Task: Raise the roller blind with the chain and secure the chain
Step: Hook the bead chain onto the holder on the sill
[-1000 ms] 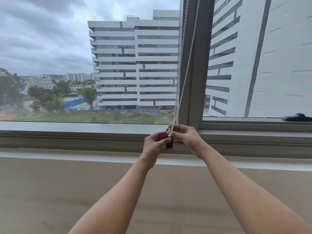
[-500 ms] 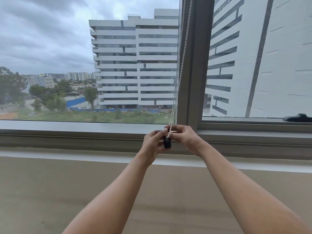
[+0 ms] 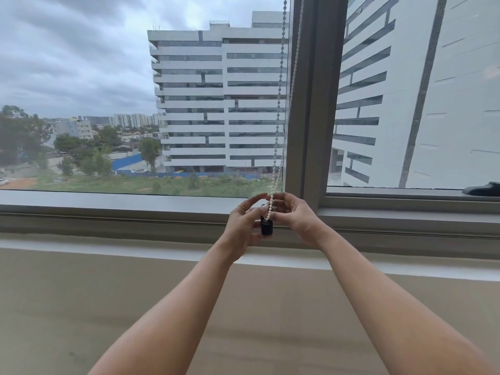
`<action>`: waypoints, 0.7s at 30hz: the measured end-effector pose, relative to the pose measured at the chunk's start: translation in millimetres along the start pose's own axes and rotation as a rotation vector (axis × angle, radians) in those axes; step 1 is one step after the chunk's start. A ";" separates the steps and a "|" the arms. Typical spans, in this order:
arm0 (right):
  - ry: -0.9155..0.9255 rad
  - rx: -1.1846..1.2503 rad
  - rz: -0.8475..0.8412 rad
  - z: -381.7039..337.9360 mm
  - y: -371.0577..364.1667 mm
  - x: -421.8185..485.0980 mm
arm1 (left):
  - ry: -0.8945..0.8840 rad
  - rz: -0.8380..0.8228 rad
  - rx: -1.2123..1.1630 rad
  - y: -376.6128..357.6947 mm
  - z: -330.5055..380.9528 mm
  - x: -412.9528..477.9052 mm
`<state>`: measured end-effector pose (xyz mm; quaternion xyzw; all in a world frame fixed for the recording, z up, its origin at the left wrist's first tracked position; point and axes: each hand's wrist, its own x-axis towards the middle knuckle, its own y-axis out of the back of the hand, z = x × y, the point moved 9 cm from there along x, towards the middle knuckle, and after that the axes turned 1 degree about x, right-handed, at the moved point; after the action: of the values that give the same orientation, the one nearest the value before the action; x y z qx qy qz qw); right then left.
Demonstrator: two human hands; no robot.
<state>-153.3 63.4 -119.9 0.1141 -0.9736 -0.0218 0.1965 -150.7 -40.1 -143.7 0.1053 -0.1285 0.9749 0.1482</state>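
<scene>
A white beaded chain hangs in a loop down the left side of the grey window mullion. Its lower end reaches a small black chain holder at the window's bottom frame. My left hand, with a gold ring, has its fingers curled at the holder's left side. My right hand pinches the chain's lowest beads just above the holder. The roller blind itself is out of view above.
The grey window sill runs across below the glass, with a beige wall under it. A dark window handle lies on the right pane's bottom frame. Buildings and trees stand outside.
Both hands stayed at the holder. The chain's lower end now lies over the holder's front, and my fingers have spread a little around it. The camera shifted slightly.
</scene>
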 end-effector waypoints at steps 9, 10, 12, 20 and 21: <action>0.009 -0.031 0.007 4.9 3.9 1.8 | 0.026 0.013 0.026 0.6 -4.9 3.6; 0.008 -0.030 0.002 5.8 3.7 2.1 | 0.026 0.012 0.027 0.5 -4.8 3.8; 0.005 -0.016 0.007 8.1 4.3 2.6 | 0.023 0.014 0.034 0.9 -5.0 4.3; -0.041 0.095 -0.071 21.9 -2.8 2.0 | -0.016 0.071 0.067 8.1 -5.6 6.7; -0.048 0.114 -0.080 23.6 -3.9 2.1 | -0.014 0.076 0.065 9.1 -6.1 7.0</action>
<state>-163.5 59.0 -141.2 0.1634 -0.9723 0.0230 0.1653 -161.1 -44.9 -149.7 0.1121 -0.1018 0.9827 0.1068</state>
